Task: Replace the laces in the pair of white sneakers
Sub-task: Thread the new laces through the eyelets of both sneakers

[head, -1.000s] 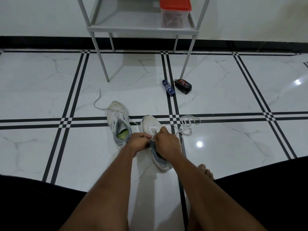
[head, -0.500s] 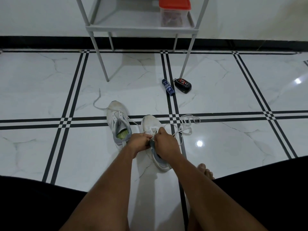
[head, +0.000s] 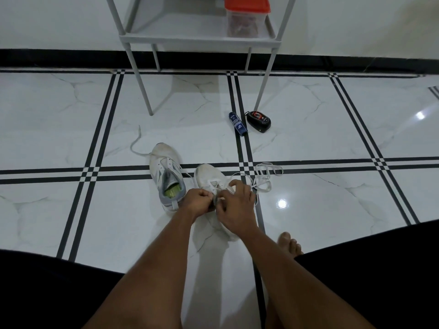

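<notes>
Listing what we see across the floor, left to right:

Floor (head: 59, 138): white marble-look tiles with black double stripes; we sit on it with our dark-clad legs at both lower corners.

Loose lace end (head: 135, 143): a white lace trailing off the toe of the left sneaker and curling away to the left.

Left sneaker (head: 166, 172): white with grey heel and green insole, upright on its sole, toe pointing away from us, untouched by either hand and just beside the other shoe.

Left hand (head: 199, 200): fingers curled in tight, pinching the lace at the eyelets of the right sneaker.

Right sneaker (head: 209, 176): white, toe away from us, its heel half hidden under our hands; it stands between the left sneaker and the black stripe.

Right hand (head: 237, 207): over the tongue area, thumb and forefinger pinching the lace, the other fingers loosely bent across the shoe's right side.

White lace (head: 263, 179): running from the eyelets out to the right, lying in loose loops on the floor over the stripe crossing.

Bare foot (head: 289, 243): toes showing near our right forearm.

Shelf rack (head: 199, 41): pale grey metal frame against the wall, carrying a clear tub with a red lid (head: 247, 5).

Blue tube (head: 237, 123): lying on the stripe, well beyond the shoes.

Black and red case (head: 259, 121): just beside the tube, at the foot of a rack leg.
</notes>
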`<move>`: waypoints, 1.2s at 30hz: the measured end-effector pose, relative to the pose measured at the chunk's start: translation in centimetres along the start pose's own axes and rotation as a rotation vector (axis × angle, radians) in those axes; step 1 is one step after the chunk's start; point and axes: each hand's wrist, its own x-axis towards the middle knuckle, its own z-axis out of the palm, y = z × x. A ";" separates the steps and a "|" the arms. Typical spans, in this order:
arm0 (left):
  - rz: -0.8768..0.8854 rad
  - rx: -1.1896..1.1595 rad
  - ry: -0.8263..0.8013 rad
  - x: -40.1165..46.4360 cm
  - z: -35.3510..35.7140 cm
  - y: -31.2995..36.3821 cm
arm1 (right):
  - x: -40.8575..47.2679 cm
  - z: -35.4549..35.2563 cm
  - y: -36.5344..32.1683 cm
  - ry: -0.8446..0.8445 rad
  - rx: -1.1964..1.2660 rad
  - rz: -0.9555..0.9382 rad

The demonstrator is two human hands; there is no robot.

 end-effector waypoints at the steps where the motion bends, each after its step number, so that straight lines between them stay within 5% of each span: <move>1: 0.039 0.059 0.025 -0.1 0.1 0.3 | -0.5 0.0 0.2 0.014 0.011 0.043; 5: 0.176 0.397 0.178 -0.7 -0.1 4.6 | -1.9 0.8 0.9 -0.222 0.025 0.210; 9: 0.017 -0.291 0.243 0.2 -1.2 10.0 | -1.7 0.9 0.6 -0.248 0.125 0.349; 10: 0.028 -0.248 0.246 0.6 -1.4 10.1 | -1.5 0.8 0.4 -0.242 0.165 0.378; 14: 0.058 0.770 0.021 0.0 -0.6 6.6 | -1.3 0.6 0.6 -0.247 0.256 0.405; 15: 0.078 0.782 -0.028 0.1 -0.3 5.9 | -1.5 0.6 0.7 -0.238 0.256 0.402; 20: -0.107 -0.429 0.167 0.2 -1.4 6.2 | -1.6 0.5 0.3 -0.219 0.223 0.405; 21: -0.081 -0.449 0.183 0.4 -1.6 6.2 | -1.5 0.4 0.3 -0.221 0.217 0.404; 24: 0.141 0.396 0.168 0.5 -1.4 4.4 | -1.4 0.4 0.2 -0.217 0.220 0.387; 26: 0.165 0.563 0.074 0.2 0.4 3.1 | -1.5 0.5 0.2 -0.202 0.226 0.396; 28: 0.195 0.458 0.060 0.2 1.6 3.0 | -1.6 0.5 0.2 -0.193 0.225 0.407; 32: -0.024 -0.437 0.118 0.0 -0.2 5.7 | -1.6 0.3 0.1 -0.200 0.206 0.393; 33: -0.024 -0.389 0.149 0.7 -0.8 6.2 | -1.6 0.1 0.1 -0.201 0.200 0.388; 36: 0.088 0.292 0.125 0.7 -0.5 5.7 | -1.6 0.0 0.1 -0.204 0.198 0.379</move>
